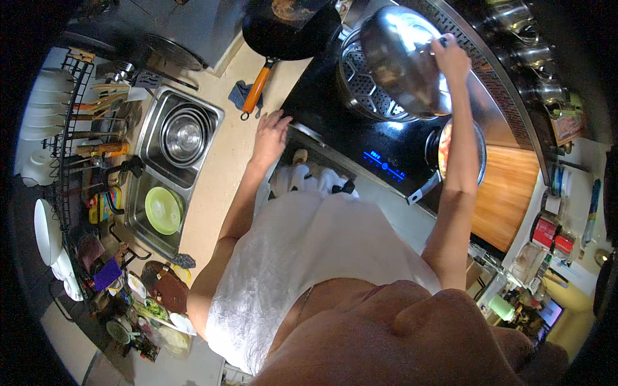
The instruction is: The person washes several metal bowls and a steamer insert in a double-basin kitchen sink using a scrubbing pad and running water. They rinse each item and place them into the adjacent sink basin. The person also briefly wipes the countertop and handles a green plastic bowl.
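By its knob, my right hand (451,60) holds a domed stainless steel lid (403,58), tilted over the right part of a steel steamer pot. Inside the pot shows a perforated steamer tray (359,72). The pot stands on a black glass cooktop (323,101) with lit blue controls. Below my right forearm is a saucepan with reddish food (444,140), its handle (425,187) towards me. My left hand (272,137) lies on the counter edge with its fingers apart, holding nothing. Near it are the orange handle (257,91) of a dark wok (289,34) and a grey cloth (238,94).
Left of the counter, a double sink (217,113) holds nested steel bowls (186,134) and a green bowl (163,210). A dish rack (72,106) stands beyond it. Right of the cooktop lies a wooden board (504,198); a slotted metal hood edge (507,103) runs beside the lid.
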Available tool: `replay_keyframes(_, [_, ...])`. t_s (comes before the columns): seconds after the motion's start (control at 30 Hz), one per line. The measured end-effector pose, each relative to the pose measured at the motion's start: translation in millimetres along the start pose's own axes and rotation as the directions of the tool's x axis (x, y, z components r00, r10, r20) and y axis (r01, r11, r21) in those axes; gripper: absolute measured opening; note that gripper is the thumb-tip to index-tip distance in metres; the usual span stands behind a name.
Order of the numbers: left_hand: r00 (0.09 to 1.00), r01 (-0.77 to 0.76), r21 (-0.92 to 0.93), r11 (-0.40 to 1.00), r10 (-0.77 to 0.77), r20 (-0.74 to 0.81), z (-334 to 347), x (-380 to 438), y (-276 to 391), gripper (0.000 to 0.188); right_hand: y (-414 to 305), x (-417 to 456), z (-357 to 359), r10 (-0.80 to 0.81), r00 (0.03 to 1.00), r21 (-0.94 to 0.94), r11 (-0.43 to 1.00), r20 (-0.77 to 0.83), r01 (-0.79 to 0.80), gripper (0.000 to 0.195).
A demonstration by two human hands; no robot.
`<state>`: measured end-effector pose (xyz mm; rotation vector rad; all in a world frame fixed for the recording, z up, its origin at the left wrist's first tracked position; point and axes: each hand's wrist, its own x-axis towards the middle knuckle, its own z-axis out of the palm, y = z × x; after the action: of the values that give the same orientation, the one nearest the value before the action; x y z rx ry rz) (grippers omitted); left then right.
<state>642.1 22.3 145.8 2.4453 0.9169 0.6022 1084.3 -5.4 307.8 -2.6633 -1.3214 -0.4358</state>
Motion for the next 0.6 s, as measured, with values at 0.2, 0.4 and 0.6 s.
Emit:
replay_keyframes(0.2, [0.996,0.078,0.093,0.993,-0.074,-0.039,-16,-9,-32,0.028,56,16,-2,0.198,0.974,0.161,0.963,0.11,-0.214,0.055])
replay_keyframes(0.4, [0.998,0.019,0.076,0.997,-0.015,-0.064,-10,12,-42,0.027,10,-6,4,0.153,0.988,0.093,0.984,-0.015,-0.151,0.049])
replay_keyframes(0.6, [0.995,-0.073,0.049,0.996,0.076,-0.066,-5,43,-29,0.029,-45,-27,38,0.028,0.998,-0.081,0.996,0.062,-0.023,0.057])
